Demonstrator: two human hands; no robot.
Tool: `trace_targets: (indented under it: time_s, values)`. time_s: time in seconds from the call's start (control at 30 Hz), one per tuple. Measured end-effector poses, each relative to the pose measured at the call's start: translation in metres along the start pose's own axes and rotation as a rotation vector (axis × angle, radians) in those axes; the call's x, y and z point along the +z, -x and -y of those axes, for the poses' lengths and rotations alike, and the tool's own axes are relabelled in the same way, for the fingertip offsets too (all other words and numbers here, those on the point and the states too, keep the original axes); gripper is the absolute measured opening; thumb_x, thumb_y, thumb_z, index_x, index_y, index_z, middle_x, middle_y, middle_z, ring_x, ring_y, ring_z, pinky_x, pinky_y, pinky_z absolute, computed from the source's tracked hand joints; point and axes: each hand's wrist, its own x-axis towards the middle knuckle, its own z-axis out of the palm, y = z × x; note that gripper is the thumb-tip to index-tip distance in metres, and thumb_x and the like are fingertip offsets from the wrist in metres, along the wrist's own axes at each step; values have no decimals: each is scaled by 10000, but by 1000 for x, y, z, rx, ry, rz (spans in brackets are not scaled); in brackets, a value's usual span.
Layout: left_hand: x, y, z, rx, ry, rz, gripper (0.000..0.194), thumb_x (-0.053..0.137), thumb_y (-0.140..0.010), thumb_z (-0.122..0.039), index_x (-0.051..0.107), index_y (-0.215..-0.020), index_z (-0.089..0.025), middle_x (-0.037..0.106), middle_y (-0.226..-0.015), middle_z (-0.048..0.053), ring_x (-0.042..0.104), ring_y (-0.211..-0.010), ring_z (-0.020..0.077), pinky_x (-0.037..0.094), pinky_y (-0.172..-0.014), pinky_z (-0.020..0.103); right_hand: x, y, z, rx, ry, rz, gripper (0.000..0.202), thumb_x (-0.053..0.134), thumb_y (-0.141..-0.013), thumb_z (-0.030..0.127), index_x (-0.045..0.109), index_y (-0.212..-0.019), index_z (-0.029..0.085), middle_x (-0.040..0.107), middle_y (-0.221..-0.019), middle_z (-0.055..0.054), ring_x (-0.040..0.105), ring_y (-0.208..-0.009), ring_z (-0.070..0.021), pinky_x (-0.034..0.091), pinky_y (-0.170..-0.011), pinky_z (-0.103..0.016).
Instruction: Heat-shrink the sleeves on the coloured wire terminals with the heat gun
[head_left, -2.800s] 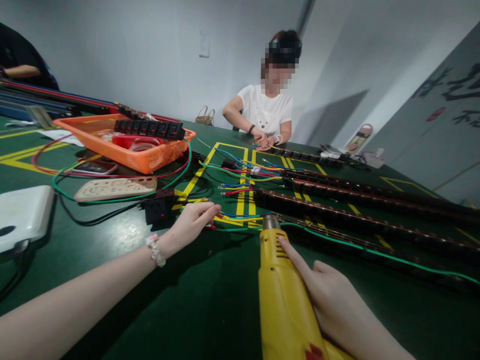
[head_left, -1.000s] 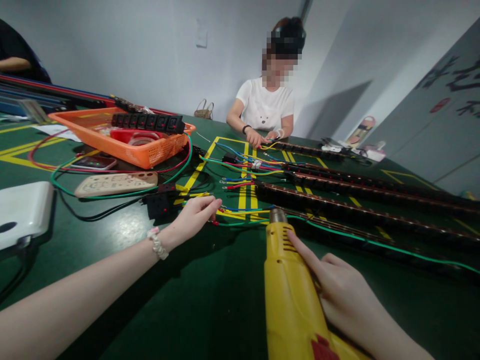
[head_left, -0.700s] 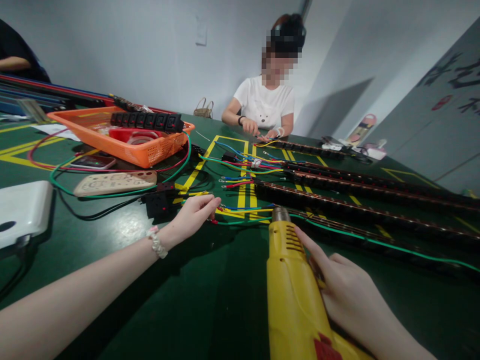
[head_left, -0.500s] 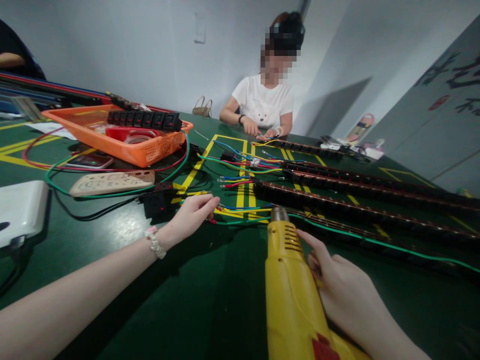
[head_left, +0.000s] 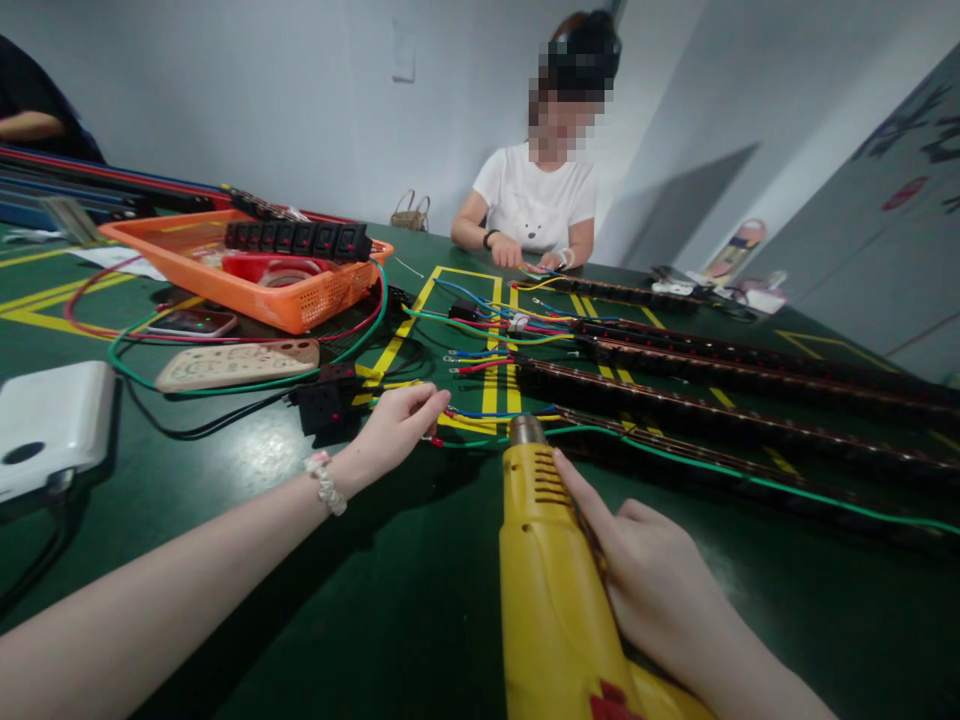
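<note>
My left hand [head_left: 397,428] is closed in a pinch on the ends of a bundle of blue and yellow wires [head_left: 487,416]. A red-sleeved wire end shows just below its fingertips, where a green wire [head_left: 750,483] also begins. My right hand [head_left: 652,570] grips a yellow heat gun [head_left: 551,570], the index finger stretched along its side. The gun's metal nozzle points away from me, just short of the wires. The wires lead right into a long dark strip [head_left: 697,455]. The heat gun hides part of the table.
An orange basket [head_left: 296,312] with a black socket strip stands at the left, near a phone [head_left: 193,321], a patterned beige case [head_left: 240,365], a black socket block [head_left: 326,405] and a white device [head_left: 56,425]. Several wired strips [head_left: 712,405] lie rightward. A co-worker in white [head_left: 536,200] sits opposite.
The heat gun in my right hand has shifted left, its nozzle closer to my left hand. My left hand keeps its pinch on the wires. The view has turned slightly left.
</note>
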Motion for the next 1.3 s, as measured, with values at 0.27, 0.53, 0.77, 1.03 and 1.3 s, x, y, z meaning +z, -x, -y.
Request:
trace_targets:
  time_s: [0.27, 0.53, 0.77, 1.03, 1.3]
  values:
    - [1, -1, 2, -24, 25, -3, 512, 365, -872, -545, 452, -628, -104, 479, -604, 3, 433, -580, 56, 315, -567, 182, 2, -22, 28, -72, -118, 50, 844, 423, -682, 184, 102, -1464, 182, 486, -667, 51, 264, -571, 61, 143, -665, -129]
    - [1, 0, 1, 0, 34, -24, 468, 396, -865, -511, 378, -633, -105, 360, -609, -7, 320, -581, 44, 249, -535, 179, -7, -38, 50, -178, -260, 113, 850, 426, -717, 192, 16, -1458, 263, 505, -774, 49, 329, -671, 61, 83, -675, -169]
    - [0, 1, -3, -15, 12, -34, 458, 408, -859, -493, 387, -625, -100, 340, -609, -5, 305, -577, 40, 238, -524, 175, -8, -37, 46, -163, -362, 187, 883, 410, -707, 164, -46, -1453, 288, 516, -838, 52, 323, -690, 60, 55, -670, -176]
    - [0, 0, -1, -15, 36, -39, 466, 418, -851, -496, 362, -613, -99, 314, -605, -3, 284, -569, 38, 229, -514, 174, -8, -35, 44, -150, -399, 287, 891, 353, -721, 150, -159, -1425, 337, 518, -903, 70, 356, -716, 56, 79, -682, -160]
    - [-1, 1, -4, -4, 30, -44, 460, 414, -857, -484, 368, -604, -102, 345, -580, -5, 303, -550, 37, 240, -502, 172, -8, -36, 42, -133, -404, 299, 920, 346, -681, 129, -157, -1421, 342, 524, -874, 78, 367, -707, 69, 83, -684, -136]
